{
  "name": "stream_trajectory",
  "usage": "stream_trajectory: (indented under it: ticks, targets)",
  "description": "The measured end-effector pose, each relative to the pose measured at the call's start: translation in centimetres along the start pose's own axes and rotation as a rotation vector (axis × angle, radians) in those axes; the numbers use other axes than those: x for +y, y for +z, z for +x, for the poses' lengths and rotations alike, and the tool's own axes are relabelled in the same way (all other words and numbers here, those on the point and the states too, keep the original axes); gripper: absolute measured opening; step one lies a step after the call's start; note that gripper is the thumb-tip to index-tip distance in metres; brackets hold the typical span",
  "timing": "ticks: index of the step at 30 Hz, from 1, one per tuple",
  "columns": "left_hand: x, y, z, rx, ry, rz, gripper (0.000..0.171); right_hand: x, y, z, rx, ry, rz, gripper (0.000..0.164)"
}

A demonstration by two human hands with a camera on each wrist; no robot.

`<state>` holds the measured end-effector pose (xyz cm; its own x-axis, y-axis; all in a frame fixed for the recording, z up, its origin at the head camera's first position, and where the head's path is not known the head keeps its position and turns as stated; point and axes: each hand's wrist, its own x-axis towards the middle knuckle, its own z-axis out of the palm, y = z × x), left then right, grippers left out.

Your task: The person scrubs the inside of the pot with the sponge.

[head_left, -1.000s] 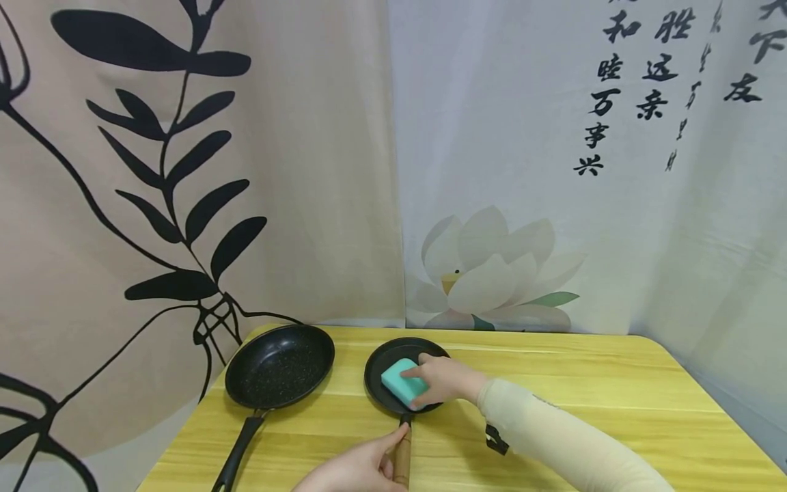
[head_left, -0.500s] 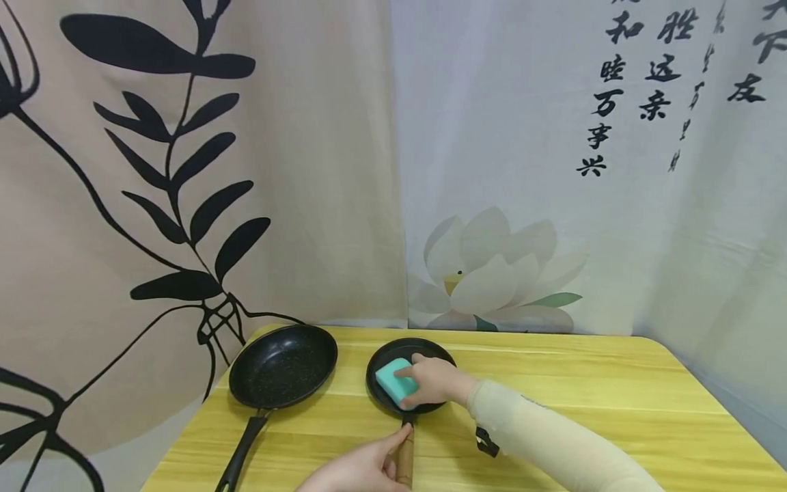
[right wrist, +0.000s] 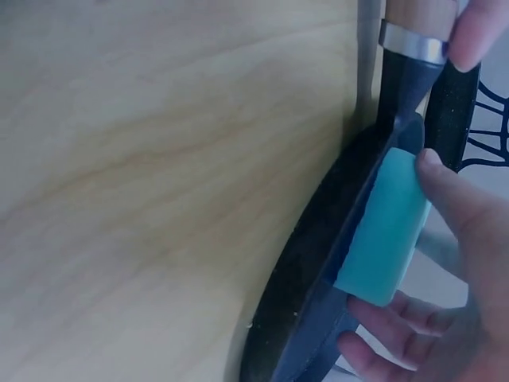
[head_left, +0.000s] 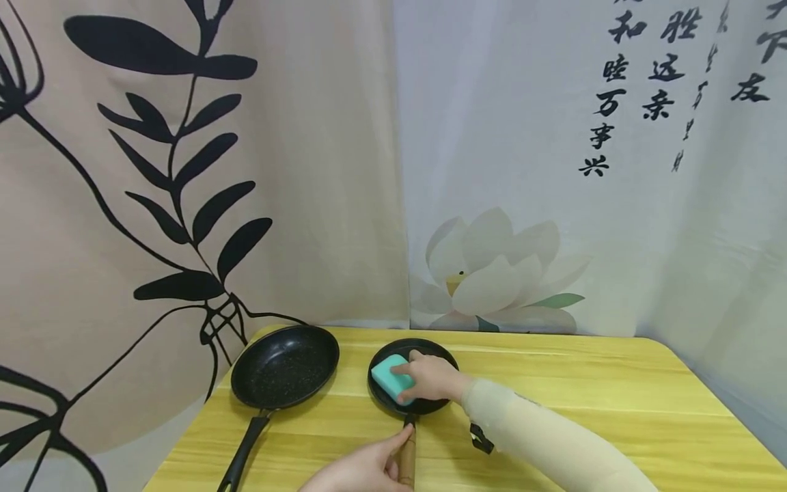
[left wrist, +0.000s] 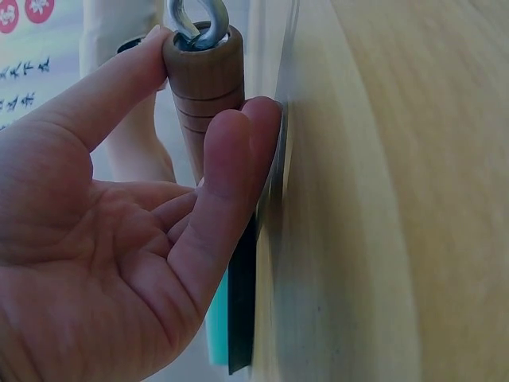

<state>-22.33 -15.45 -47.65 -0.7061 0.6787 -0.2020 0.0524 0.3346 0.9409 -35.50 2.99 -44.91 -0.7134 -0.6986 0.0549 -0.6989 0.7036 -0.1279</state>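
A small black frying pan (head_left: 396, 348) lies on the table, its wooden handle (left wrist: 208, 83) pointing toward me. My left hand (head_left: 363, 468) holds that handle between thumb and fingers. In the left wrist view, a metal hanging loop (left wrist: 200, 24) tops the handle's end. My right hand (head_left: 433, 378) grips a teal sponge (head_left: 391, 377) inside the small pan. Thumb and fingers sit at opposite ends of the sponge in the right wrist view, where it rests against the pan's inner surface (right wrist: 314, 318).
To the left stands a larger black speckled frying pan (head_left: 285, 365) with a black handle (head_left: 246, 451). Both pans are on a yellow wood-grain table (head_left: 584, 383). Behind it hangs a printed curtain (head_left: 326, 171). A black strap piece (head_left: 481, 439) shows beneath the right sleeve (head_left: 541, 434).
My right hand has slid the sponge left and slightly away from me across the small pan. The left hand keeps its hold on the handle. The head view has shifted slightly.
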Motion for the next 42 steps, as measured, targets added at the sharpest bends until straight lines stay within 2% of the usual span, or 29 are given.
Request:
stream_trajectory:
  ticks: [3,5,8,9,11,13,16,18,20,21,27,42]
  targets:
    - [0.6,0.0,-0.2,-0.005,0.003,0.027,0.090,0.2,0.0,0.3,0.001,0.003,-0.023,0.063]
    - [1.2,0.1,-0.4,0.002,-0.002,-0.005,0.091,0.3,0.0,0.4,0.002,0.010,-0.041,0.063]
    - [1.0,0.1,-0.2,0.000,-0.009,-0.008,0.092,0.5,0.0,0.5,0.002,0.018,-0.073,0.063]
    - [0.9,0.2,-0.2,0.013,-0.017,-0.037,0.092,0.5,0.0,0.6,0.002,0.021,-0.083,0.062]
    - [-1.9,-0.4,1.1,-0.005,-0.015,-0.060,0.094,0.6,0.0,0.7,0.006,0.025,-0.103,0.062]
    - [-3.1,-0.6,1.7,-0.007,-0.028,-0.068,0.094,0.7,0.1,0.8,0.009,0.029,-0.110,0.062]
    - [-6.8,-1.4,3.2,-0.040,-0.023,-0.116,0.096,1.0,0.2,1.1,0.010,0.044,-0.111,0.062]
    - [-7.2,-1.4,3.4,-0.044,-0.035,-0.115,0.096,1.1,0.3,1.2,0.010,0.051,-0.107,0.062]
    - [-9.1,-1.9,4.2,-0.070,-0.031,-0.125,0.098,1.2,0.4,1.3,0.014,0.051,-0.108,0.062]
    - [-9.3,-2.0,4.3,-0.071,-0.027,-0.115,0.097,1.3,0.4,1.4,0.016,0.048,-0.109,0.062]
    - [-9.5,-2.1,4.4,-0.075,-0.035,-0.113,0.099,1.7,0.3,1.7,0.006,0.045,-0.105,0.063]
    - [-9.2,-2.0,4.3,-0.046,-0.067,-0.077,0.100,3.0,0.0,2.2,-0.021,0.123,-0.058,0.061]
